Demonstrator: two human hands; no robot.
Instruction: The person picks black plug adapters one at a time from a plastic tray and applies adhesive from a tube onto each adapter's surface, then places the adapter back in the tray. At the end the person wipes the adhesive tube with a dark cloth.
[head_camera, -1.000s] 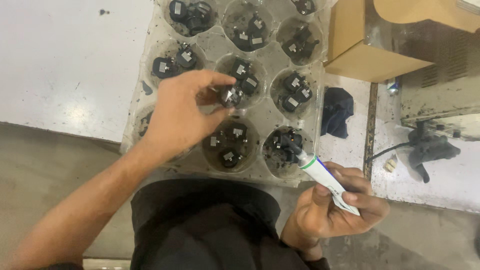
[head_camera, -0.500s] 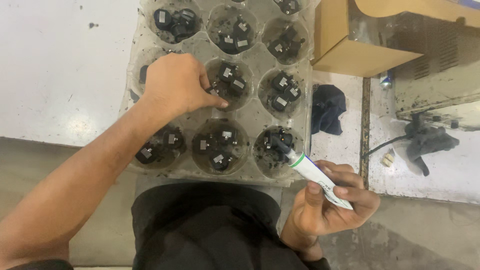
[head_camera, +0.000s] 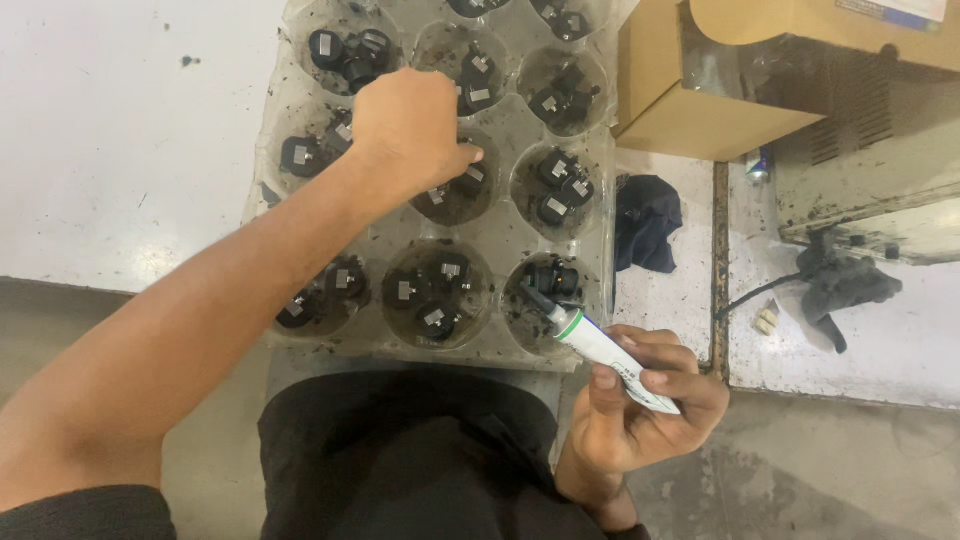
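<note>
Left hand (head_camera: 410, 130) in parts-filled tray (head_camera: 500, 220)

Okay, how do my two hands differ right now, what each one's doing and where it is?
The left hand reaches out over the clear plastic tray, fingertips down in a middle cup among small black parts; the right hand stays back near the body, off the tray's near edge. The left hand's grip is hidden, while the right hand is plainly closed around a white tube whose dark nozzle points at the tray. Both are bare.
</note>
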